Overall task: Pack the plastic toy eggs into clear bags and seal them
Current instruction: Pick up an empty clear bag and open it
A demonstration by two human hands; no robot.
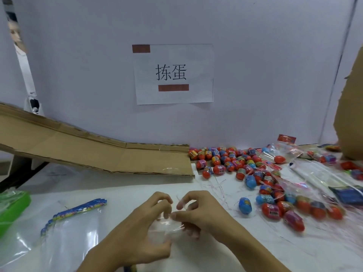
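A bent cardboard ramp [98,154] lies across the white tabletop [117,193] behind my hands. Round, shiny toy eggs [231,163], red and blue, sit in a big heap to my right, and some sit inside crinkly clear packs [314,205]. Flat bags with blue tops [74,222] lie to my left. My left hand [145,228] and right hand [198,213] both pinch one thin clear bag [167,226] between them.

Red and blue toy eggs [231,161] lie heaped at the far right of the tabletop [117,193]. One clear bag [167,224] hangs crumpled between both hands; flat clear bags [68,232] lie stacked near left.
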